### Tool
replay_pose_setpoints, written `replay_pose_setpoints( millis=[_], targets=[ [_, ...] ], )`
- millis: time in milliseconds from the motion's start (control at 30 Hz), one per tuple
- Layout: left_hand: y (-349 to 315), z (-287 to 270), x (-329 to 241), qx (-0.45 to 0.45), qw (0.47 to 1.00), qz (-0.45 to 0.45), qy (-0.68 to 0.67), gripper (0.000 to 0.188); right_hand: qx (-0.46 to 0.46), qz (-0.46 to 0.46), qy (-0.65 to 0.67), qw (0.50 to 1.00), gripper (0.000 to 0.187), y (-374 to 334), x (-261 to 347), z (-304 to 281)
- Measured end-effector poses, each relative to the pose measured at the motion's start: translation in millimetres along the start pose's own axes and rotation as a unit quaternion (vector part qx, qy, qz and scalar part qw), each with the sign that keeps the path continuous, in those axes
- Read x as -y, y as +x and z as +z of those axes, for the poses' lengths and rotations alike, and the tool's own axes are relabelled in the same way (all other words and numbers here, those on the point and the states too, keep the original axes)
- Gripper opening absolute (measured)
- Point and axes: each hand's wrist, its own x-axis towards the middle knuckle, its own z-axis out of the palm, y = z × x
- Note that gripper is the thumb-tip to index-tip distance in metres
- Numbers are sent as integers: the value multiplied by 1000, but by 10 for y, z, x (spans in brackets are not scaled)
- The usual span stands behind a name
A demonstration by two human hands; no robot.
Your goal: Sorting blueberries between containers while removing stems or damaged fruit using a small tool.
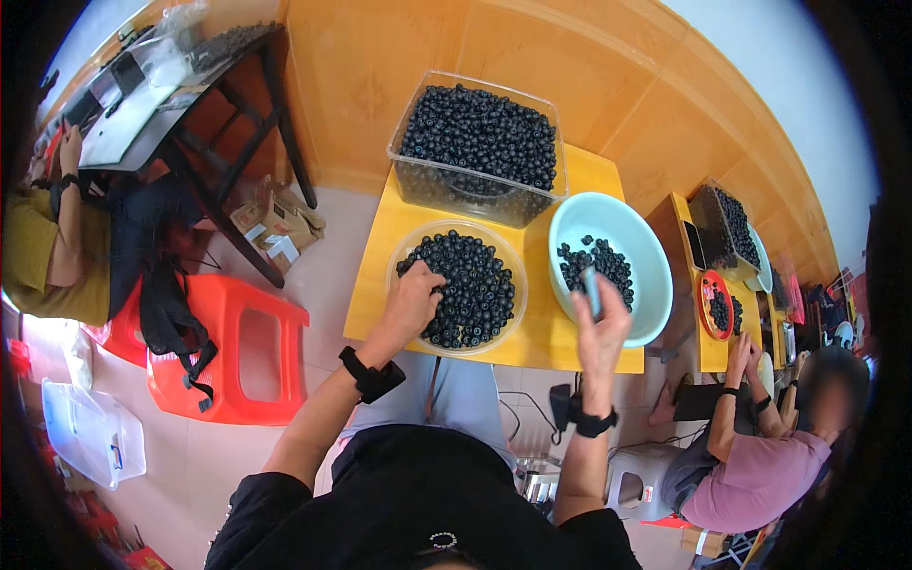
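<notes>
Left hand (415,296): lay half-curled on round, dark berries (480,290), hold unclear. Right hand (601,334): pinched a slim pale-blue cylinder (591,288).

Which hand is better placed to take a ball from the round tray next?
Probably the left hand: it is at the dark balls in the tray, while the right hand holds a blue object at the bowl.

On our near table (369,306) we are counting one clear box (418,185) far, one bowl (651,275) right, one round tray (520,288) left.
</notes>
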Motion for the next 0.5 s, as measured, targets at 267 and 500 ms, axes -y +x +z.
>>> replay_pose_setpoints(
  millis=[267,500],
  targets=[
    [-4,-65,-38,11,1000,15,24,12,139,192,42,971,16,-560,187,203],
    [-68,-296,-169,92,817,-241,-516,12,195,194,73,959,16,-683,381,254]
  ],
)
